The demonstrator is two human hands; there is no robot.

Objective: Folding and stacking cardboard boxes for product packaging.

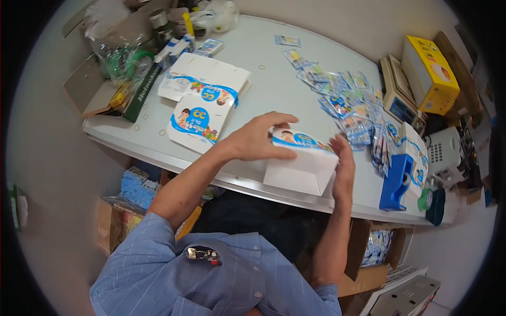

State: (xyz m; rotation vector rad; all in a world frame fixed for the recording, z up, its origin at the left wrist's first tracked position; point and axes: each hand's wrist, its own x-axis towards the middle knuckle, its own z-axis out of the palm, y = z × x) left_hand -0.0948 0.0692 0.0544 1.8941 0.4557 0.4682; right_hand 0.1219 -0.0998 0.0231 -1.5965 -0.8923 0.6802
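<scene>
A small white carton (300,171) with a blue printed band stands tilted at the table's front edge, its white inside showing toward me. My left hand (258,138) grips its left side, thumb along the near edge and fingers over the top. Against the carton's right side lies my right hand (342,168), fingers pointing up and away. Left of my hands lie flat, unfolded cartons (203,105) of the same print, stacked unevenly. Many small clear and blue sachets (337,100) are strewn over the table's right half.
A blue tape dispenser (398,181) stands at the right front, beside more printed cartons (414,163). Behind are a scale (399,100) and a yellow box (432,73). An open dark green box (139,95) sits at far left; boxes of blue packets (377,247) are below the table (258,45).
</scene>
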